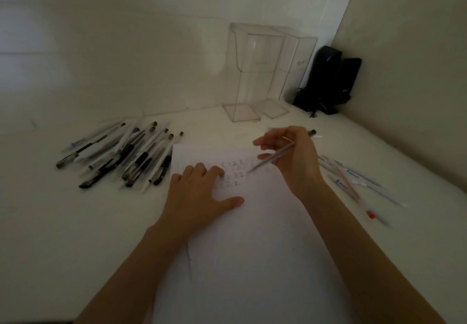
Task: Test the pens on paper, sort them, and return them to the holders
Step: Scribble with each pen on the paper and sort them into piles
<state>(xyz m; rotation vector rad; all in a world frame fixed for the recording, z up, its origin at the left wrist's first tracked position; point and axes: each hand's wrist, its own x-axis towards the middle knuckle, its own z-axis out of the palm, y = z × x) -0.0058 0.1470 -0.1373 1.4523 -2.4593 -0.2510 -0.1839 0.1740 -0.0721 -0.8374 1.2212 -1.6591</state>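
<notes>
1. Black-and-white pens, the left pile (121, 156), lie heaped on the pale table (63, 222) at ten o'clock from the paper, just off its top-left corner.
2. Next comes the left hand (199, 194), planted on the sheet's left edge. Its fingers are loosely bent, side by side, with the tips pressing the paper and the thumb splayed out toward three o'clock.
3. Centre stage is the white paper (247, 242), running down to six o'clock, with rows of small ink marks (235, 174) near its far end, just past the left fingertips.
4. Now the right hand (295, 164), hovering over the sheet's top-right corner. Thumb and fingers pinch a clear pen (278, 155), which slants with its tip at eight o'clock, right by the marks, and its dark end up at two o'clock. Whether the tip touches the paper is too blurred to call.
5. Up at twelve o'clock, two clear holders (252, 75) stand side by side against the wall.
6. At one o'clock a black object (328, 81) sits tucked in the corner, too dark to identify.
7. Out at three o'clock lies the right group of pens (353, 182), pale barrels with blue labels, and one has a red end (370, 214).
</notes>
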